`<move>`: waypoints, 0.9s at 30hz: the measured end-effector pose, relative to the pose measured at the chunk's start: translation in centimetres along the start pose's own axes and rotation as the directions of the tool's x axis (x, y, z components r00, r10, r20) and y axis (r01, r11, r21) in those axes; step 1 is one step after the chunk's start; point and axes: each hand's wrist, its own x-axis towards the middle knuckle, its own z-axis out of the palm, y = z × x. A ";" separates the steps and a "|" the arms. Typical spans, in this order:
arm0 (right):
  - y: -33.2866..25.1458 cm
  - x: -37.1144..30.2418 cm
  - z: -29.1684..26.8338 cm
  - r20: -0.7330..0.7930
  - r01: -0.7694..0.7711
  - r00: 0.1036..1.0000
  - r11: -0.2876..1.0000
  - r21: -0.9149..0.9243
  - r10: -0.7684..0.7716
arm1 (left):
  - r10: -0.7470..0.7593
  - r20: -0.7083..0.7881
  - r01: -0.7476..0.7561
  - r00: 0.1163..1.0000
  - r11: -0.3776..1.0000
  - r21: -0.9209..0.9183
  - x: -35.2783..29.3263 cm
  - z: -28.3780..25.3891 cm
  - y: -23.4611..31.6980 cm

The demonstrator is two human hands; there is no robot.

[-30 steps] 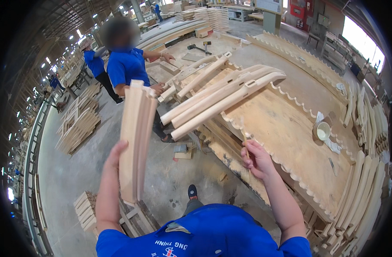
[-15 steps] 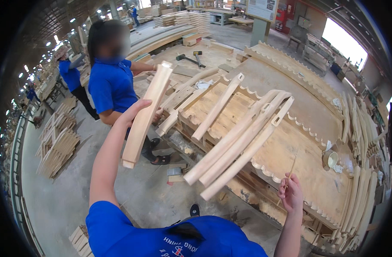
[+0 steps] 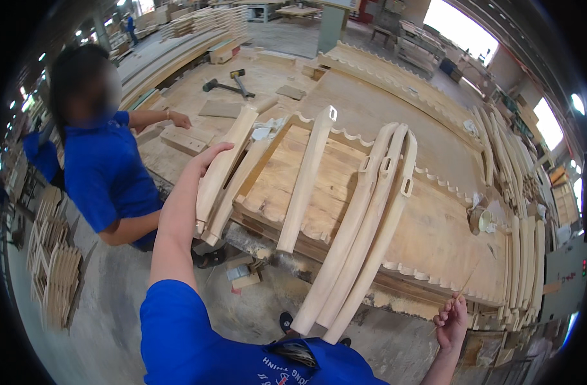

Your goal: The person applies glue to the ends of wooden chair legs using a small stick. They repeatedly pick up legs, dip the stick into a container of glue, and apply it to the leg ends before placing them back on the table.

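My left hand (image 3: 212, 156) grips a pale wooden rail (image 3: 224, 176) with a tenon at its lower end, its fingers hidden behind the wood. That rail is at the left end of the bench, beside another wooden piece (image 3: 232, 196). My right hand (image 3: 452, 322) is closed round a thin stick (image 3: 468, 282) near the bench's front edge. Between my hands, a single slotted wooden leg (image 3: 308, 183) lies across the scalloped rack, and three curved slotted legs (image 3: 365, 234) lie close together, their lower ends jutting toward me.
A co-worker (image 3: 110, 163) in blue stands at the left, one hand over the bench. Mallets (image 3: 232, 85) and a wooden block (image 3: 185, 139) lie on the far left of the bench. A pale cup (image 3: 483, 221) sits at the right, near stacked curved legs (image 3: 521, 263).
My left hand has brought the rail down and rightward relative to the co-worker, beside the leftmost piece on the bench. My right hand still holds the stick. The view has turned right.
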 end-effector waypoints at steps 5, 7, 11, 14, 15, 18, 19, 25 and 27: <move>0.7 -0.9 1.1 -0.061 -0.003 0.998 1.000 -0.007 0.003 | -0.070 0.018 0.070 0.997 0.997 -0.026 3.8 -1.6 -1.3; 1.1 -0.6 1.5 -0.021 -0.014 1.000 0.999 -0.035 0.013 | -0.162 0.076 0.163 0.984 0.987 -0.006 4.2 -2.9 -1.0; 2.0 0.3 2.1 0.018 -0.049 0.999 0.998 -0.047 0.050 | -0.066 0.049 0.053 0.997 0.973 0.223 3.5 -3.2 -2.1; 2.5 -0.4 2.9 -0.011 -0.035 0.999 0.998 -0.057 0.035 | -0.067 -0.034 0.076 0.997 0.884 0.461 3.4 0.3 -1.0; 2.5 0.1 3.1 0.008 -0.036 0.999 0.999 -0.029 0.036 | 0.146 -0.060 -0.089 0.987 0.829 0.553 3.1 -0.1 -1.2; 2.7 1.1 3.6 0.002 -0.046 0.999 0.999 0.012 0.046 | 0.577 -0.149 -0.223 0.803 0.523 0.823 3.7 1.6 -2.9; 2.8 1.3 3.7 -0.010 -0.045 0.999 0.999 0.012 0.045 | 0.513 -0.179 -0.153 0.840 0.540 0.828 3.9 2.2 -3.0; 2.8 2.0 4.0 0.062 -0.088 0.994 0.996 0.034 0.086 | 0.368 -0.185 -0.136 0.911 0.694 0.707 4.3 1.9 -4.8; 2.9 2.7 3.5 0.098 -0.104 0.990 0.993 0.049 0.098 | 0.307 -0.158 -0.119 0.939 0.717 0.687 3.3 1.3 -3.7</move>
